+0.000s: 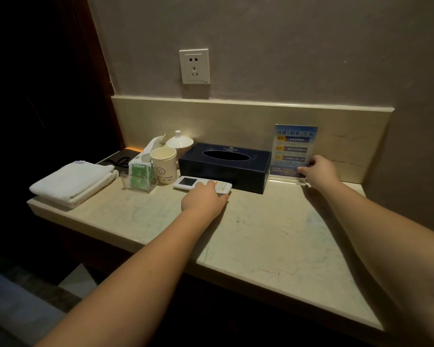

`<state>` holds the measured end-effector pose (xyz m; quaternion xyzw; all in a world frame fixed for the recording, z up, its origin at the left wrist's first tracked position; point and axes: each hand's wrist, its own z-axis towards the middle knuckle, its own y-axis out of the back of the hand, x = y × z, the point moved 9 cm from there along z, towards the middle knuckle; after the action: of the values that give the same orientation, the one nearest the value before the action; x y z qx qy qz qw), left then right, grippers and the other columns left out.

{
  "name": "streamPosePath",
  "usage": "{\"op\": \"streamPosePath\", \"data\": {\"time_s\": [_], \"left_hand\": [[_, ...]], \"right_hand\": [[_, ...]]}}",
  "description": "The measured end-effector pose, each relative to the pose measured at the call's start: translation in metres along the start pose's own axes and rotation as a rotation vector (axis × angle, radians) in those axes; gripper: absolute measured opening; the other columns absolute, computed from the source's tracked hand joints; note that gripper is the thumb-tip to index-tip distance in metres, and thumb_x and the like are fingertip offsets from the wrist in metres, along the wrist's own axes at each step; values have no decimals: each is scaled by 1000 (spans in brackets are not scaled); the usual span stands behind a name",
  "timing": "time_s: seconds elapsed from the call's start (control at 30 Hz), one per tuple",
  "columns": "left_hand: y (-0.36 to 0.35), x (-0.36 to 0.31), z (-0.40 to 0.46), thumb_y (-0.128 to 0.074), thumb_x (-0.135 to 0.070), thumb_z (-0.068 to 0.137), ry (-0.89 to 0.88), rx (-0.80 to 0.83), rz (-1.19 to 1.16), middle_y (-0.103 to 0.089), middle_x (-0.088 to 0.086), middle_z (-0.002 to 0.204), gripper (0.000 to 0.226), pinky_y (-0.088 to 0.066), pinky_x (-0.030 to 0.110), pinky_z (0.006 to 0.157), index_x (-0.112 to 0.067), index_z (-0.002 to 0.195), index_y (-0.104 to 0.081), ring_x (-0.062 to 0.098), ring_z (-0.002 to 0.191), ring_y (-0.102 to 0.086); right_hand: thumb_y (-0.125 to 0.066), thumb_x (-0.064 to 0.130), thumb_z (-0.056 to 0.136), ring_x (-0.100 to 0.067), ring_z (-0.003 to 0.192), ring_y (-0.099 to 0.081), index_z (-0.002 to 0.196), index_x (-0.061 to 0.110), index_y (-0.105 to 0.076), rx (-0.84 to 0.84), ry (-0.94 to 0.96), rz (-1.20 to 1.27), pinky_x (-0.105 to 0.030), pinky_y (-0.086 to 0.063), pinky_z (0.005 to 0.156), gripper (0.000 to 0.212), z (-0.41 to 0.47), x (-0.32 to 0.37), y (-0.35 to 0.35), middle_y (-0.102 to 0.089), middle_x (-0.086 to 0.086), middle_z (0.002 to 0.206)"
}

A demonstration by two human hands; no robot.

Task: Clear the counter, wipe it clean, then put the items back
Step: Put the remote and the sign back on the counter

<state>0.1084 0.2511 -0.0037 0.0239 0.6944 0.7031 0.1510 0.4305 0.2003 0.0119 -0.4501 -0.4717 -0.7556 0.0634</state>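
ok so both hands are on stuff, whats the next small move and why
Probably lift both off: the left hand lies on the remote and the right hand holds the sign, while the counter isn't yet cleared for wiping.

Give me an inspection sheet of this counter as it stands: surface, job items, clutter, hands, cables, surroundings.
Surface: marble counter, front half bare, faint marks.
Job items: folded white towel at left end; clear holder of green sachets; smiley cup; white lidded cup behind it; dark tissue box; white remote in front of the box; blue sign stand at the backsplash.
Clutter: dark tray behind the towel.
Hands: left hand rests on the remote; right hand grips the sign stand's right edge.
Cables: nothing seen.
Surroundings: wall socket, nothing plugged in; dark area to the left.
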Motion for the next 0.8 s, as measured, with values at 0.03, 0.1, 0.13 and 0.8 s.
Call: {"op": "streamPosePath", "data": {"time_s": [0.03,0.1,0.13,0.8], "left_hand": [[0,-1,1,-41,-56,95,0,-4,3,-46,8,141,61,-54,39,79,-23,146,-34,26,119,-53],[1,-3,3,-41,-56,95,3,-6,4,-47,8,139,61,-53,38,78,-22,145,-34,26,118,-54],[1,-4,4,-41,-56,95,6,-6,5,-47,9,139,61,-53,38,78,-22,146,-34,26,118,-54],[2,-3,-1,-51,-50,93,31,14,-61,-44,8,143,66,-51,39,86,-21,147,-30,26,123,-51]], "right_hand": [[-61,24,92,-24,89,-61,108,16,-59,-20,5,-19,-42,-51,79,19,0,1,1,-65,-3,101],[-61,25,91,-24,87,-60,106,16,-60,-56,10,-39,-40,-50,76,17,1,1,3,-66,-4,100],[-62,25,91,-24,88,-61,105,17,-60,-68,11,-43,-41,-50,77,16,2,1,3,-66,-4,100],[-63,23,90,-25,96,-60,116,13,-54,12,19,-51,-39,-49,80,29,-4,2,3,-64,-6,111]]}}
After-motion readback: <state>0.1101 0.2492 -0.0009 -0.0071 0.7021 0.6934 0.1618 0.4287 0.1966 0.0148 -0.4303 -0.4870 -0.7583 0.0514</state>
